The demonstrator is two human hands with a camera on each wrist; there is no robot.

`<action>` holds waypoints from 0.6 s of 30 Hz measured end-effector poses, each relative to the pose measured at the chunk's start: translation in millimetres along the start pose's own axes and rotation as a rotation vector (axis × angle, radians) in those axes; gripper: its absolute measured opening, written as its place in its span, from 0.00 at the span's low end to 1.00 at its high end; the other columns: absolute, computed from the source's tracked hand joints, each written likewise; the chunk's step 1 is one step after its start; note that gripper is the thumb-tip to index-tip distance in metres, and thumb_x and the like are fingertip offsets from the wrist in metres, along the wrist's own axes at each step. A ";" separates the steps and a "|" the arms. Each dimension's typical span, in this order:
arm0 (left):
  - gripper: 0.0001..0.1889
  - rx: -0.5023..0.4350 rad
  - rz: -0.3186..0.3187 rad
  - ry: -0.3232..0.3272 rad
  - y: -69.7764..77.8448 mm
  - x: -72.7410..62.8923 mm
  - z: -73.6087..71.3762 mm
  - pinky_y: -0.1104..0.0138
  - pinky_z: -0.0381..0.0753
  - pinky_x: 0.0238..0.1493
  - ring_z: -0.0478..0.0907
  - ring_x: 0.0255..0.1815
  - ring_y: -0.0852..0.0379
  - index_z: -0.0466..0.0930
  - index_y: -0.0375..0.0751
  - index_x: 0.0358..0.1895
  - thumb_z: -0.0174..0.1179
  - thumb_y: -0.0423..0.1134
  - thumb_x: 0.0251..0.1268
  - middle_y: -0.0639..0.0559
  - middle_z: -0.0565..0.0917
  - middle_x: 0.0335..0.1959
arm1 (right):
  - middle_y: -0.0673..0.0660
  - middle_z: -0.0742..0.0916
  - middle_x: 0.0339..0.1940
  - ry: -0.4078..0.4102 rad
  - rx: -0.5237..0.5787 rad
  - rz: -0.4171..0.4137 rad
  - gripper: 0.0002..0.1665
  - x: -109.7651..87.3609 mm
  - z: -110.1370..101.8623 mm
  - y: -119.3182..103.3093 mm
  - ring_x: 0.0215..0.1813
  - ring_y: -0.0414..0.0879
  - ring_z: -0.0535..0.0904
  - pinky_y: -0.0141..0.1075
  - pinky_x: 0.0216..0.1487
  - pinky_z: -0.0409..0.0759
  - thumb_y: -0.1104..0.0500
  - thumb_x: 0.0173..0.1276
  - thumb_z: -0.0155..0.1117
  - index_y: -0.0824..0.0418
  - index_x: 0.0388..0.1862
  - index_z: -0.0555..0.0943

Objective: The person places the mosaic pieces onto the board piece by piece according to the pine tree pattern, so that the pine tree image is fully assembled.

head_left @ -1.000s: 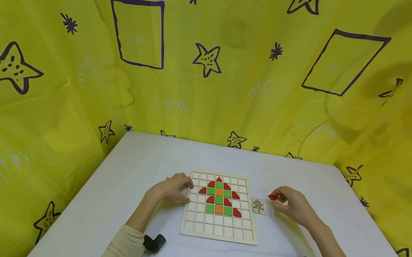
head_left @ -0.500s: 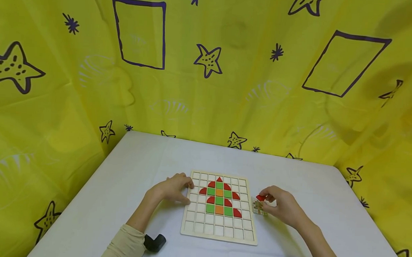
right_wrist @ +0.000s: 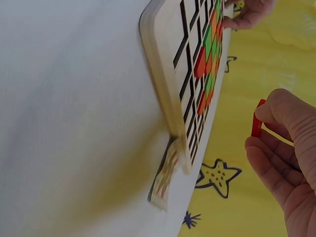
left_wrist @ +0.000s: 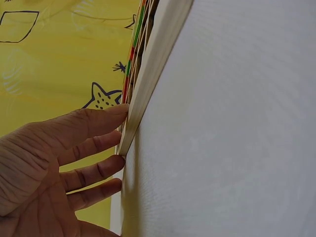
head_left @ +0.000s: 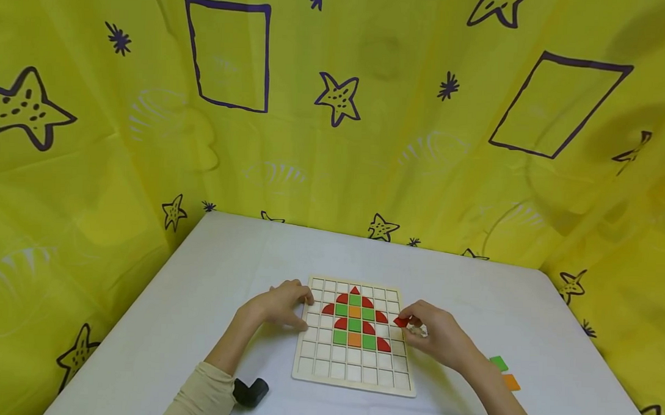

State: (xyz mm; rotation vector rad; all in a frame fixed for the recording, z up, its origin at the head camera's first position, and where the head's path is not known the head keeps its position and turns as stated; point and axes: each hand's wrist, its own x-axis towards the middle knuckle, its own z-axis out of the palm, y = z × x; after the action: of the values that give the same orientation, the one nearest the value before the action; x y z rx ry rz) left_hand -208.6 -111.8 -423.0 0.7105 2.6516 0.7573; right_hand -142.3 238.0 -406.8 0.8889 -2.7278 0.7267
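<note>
A wooden grid board [head_left: 354, 386] lies on the white table, with green and orange squares, red quarter-round tiles and a red triangle tile [head_left: 354, 290] set in its upper middle cells. Along its left edge, my left hand [head_left: 281, 303] rests with fingers extended; in the left wrist view its thumb and fingertips [left_wrist: 118, 109] meet the board's side. Over the right edge, my right hand [head_left: 440, 336] pinches a small red tile [head_left: 400, 323] between thumb and fingers. The right wrist view shows this tile edge-on, raised above the board.
A small pattern card [right_wrist: 165, 180] lies by the board's right edge, mostly hidden under the right hand in the head view. Loose green [head_left: 499, 363] and orange [head_left: 511, 382] tiles lie beside the right forearm. A yellow curtain [head_left: 334, 171] surrounds the table.
My right hand has moved left with the red tile, from beyond the card to the board's right edge. Its forearm has uncovered the loose green and orange tiles. The left hand stays put.
</note>
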 end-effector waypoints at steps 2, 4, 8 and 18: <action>0.20 -0.001 0.002 0.001 0.0 -0.1 0.1 0.28 0.60 0.65 0.72 0.54 0.48 0.81 0.44 0.48 0.79 0.39 0.52 0.52 0.77 0.46 | 0.46 0.85 0.40 -0.007 0.000 -0.005 0.15 2.5 2.4 -4.0 0.37 0.44 0.80 0.37 0.39 0.84 0.71 0.58 0.74 0.58 0.42 0.83; 0.20 -0.003 0.004 0.001 0.0 -0.2 0.3 0.28 0.60 0.65 0.72 0.54 0.48 0.81 0.44 0.48 0.79 0.39 0.52 0.52 0.77 0.46 | 0.46 0.85 0.40 -0.015 -0.004 -0.008 0.15 5.2 4.7 -7.9 0.38 0.44 0.81 0.37 0.40 0.84 0.70 0.58 0.74 0.58 0.42 0.84; 0.20 -0.007 -0.003 0.003 0.1 -0.1 1.1 0.28 0.60 0.66 0.72 0.54 0.48 0.81 0.44 0.47 0.79 0.38 0.52 0.52 0.77 0.46 | 0.47 0.86 0.41 -0.044 -0.003 0.007 0.14 11.1 8.3 -16.6 0.40 0.44 0.82 0.36 0.42 0.85 0.69 0.59 0.74 0.59 0.43 0.84; 0.20 -0.011 -0.006 -0.002 -0.3 0.6 0.4 0.29 0.60 0.66 0.72 0.54 0.48 0.81 0.44 0.47 0.79 0.39 0.52 0.52 0.78 0.46 | 0.49 0.86 0.41 -0.066 0.029 -0.087 0.12 25.8 22.0 -31.4 0.40 0.44 0.83 0.36 0.44 0.85 0.70 0.61 0.72 0.60 0.43 0.83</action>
State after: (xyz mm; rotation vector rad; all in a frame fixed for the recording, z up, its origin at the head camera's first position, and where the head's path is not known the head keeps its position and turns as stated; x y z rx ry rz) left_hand -209.1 -111.5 -423.5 0.6993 2.6446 0.7679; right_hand -144.9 191.9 -405.4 1.0489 -2.7220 0.7342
